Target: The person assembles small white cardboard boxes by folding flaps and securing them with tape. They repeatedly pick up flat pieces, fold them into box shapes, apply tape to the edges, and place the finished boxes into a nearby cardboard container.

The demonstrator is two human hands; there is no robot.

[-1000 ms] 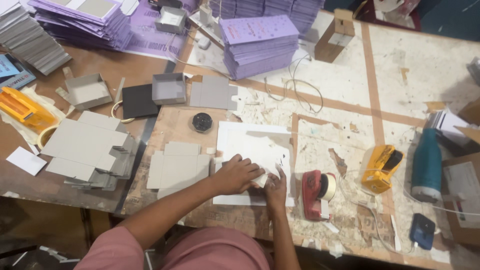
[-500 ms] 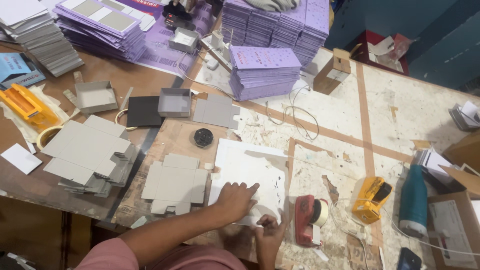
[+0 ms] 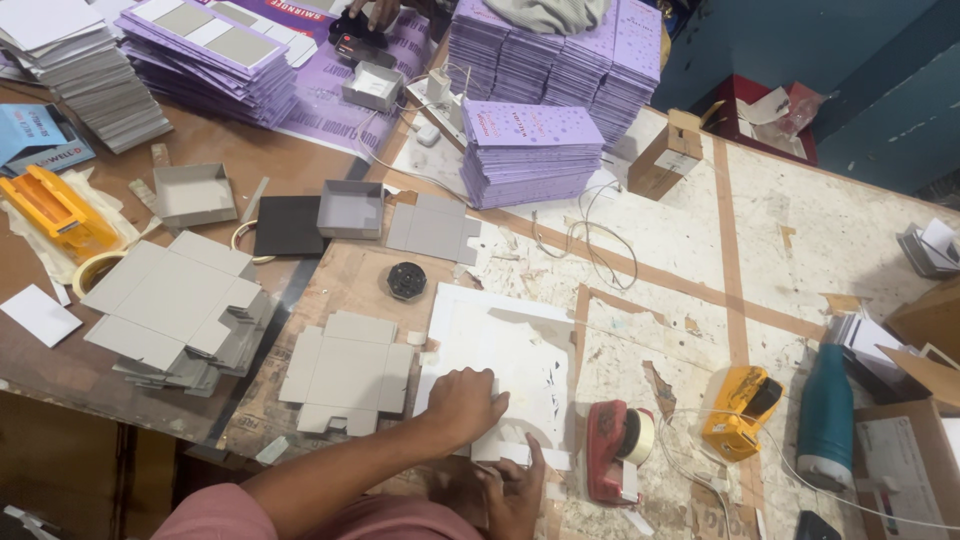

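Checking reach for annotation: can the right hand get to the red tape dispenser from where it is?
Probably yes. The right hand lies at the near edge of the white sheet, and the red tape dispenser stands just to its right on the table. Nothing lies between them but bare tabletop.

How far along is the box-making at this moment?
Done: three folded grey trays sit on the table. In hand: the left hand presses a white cut sheet flat, and the right hand touches its near edge. Left: flat grey blanks and a thicker grey stack lie unfolded beside it.
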